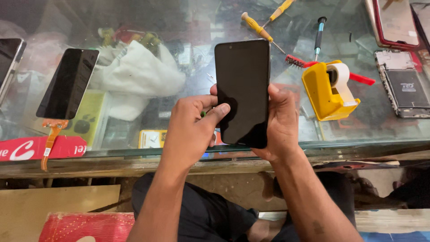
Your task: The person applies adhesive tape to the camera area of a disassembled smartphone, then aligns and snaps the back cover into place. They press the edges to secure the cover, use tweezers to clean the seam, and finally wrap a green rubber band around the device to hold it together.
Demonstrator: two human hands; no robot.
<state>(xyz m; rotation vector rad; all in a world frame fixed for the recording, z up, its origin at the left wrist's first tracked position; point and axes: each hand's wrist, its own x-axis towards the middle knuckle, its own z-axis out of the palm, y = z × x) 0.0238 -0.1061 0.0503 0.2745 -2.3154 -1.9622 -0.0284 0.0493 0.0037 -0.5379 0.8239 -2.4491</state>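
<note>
Both hands grip a black phone [242, 92] upright over the glass counter [286, 145] edge: left hand [190, 132] w/ thumb pressed on its screen, right hand [281, 123] wrapped round its side, then yellow tape dispenser [329, 89], white cloth [136, 74], screwdrivers [260, 28] beyond.

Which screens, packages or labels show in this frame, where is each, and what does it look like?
Phone: centre, held by left hand and right hand; black, dark screen.
Loose display panel: left on glass counter; black, orange ribbon.
Red package: lower left; white lettering.
Yellow label: under the glass, small rectangle.
</note>
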